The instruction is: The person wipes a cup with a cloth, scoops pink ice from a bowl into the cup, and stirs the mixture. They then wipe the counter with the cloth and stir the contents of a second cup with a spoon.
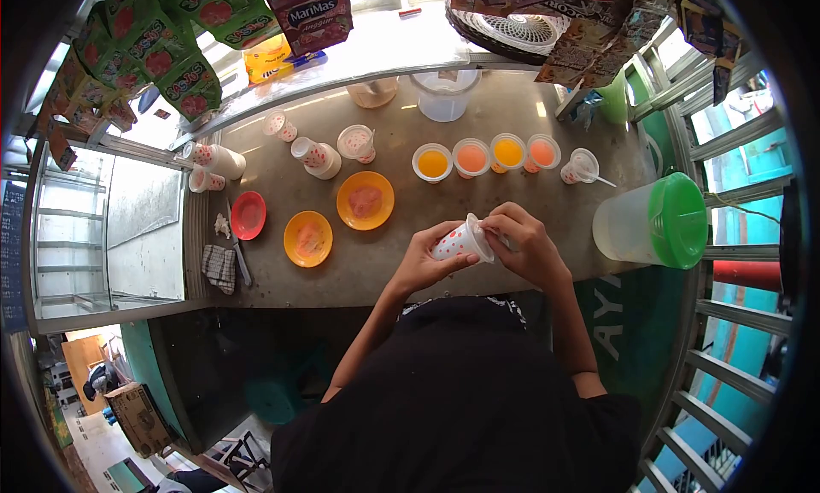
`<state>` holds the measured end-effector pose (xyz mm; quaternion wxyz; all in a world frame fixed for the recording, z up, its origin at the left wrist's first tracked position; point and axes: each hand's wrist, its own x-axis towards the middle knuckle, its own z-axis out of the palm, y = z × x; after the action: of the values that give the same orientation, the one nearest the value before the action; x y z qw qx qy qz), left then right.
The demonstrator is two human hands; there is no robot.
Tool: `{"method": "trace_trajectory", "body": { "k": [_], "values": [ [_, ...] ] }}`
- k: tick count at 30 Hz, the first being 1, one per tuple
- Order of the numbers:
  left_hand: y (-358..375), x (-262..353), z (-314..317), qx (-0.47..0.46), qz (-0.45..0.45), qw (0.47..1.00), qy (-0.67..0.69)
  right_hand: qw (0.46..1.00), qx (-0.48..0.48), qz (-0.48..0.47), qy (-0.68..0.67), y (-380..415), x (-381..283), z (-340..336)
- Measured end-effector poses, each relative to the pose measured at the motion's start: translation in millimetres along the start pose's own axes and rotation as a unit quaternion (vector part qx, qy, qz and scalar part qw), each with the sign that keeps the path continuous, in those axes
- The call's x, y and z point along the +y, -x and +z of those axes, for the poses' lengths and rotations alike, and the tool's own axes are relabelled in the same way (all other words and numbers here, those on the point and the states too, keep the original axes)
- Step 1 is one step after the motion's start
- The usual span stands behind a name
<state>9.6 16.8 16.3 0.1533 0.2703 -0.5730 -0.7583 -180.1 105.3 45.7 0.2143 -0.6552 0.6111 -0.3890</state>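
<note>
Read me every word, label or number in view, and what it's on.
"MariMas": purple sachet
"AY", then cut off: green banner
Unreadable for sure: green sachets, yellow pack, brown sachets, dark board
Dotted cup: no words visible

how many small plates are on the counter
3: a red plate on the left, an orange plate just right of it and slightly lower in the picture, and a second orange plate further up and to the right. I see no sign of others hidden.
</note>
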Motion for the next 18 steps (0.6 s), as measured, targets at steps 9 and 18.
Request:
{"method": "trace_trajectory", "body": {
  "k": [9,18],
  "values": [
    [-5,11,-17,-0.147,-0.056,0.985,0.064,0.984,0.137,-0.111,-0.007,-10,-6,14],
    [-7,11,-34,-0.248,-0.046,0.963,0.099,0.967,0.08,-0.1,-0.218,-15,-32,-2]
  ]
}}
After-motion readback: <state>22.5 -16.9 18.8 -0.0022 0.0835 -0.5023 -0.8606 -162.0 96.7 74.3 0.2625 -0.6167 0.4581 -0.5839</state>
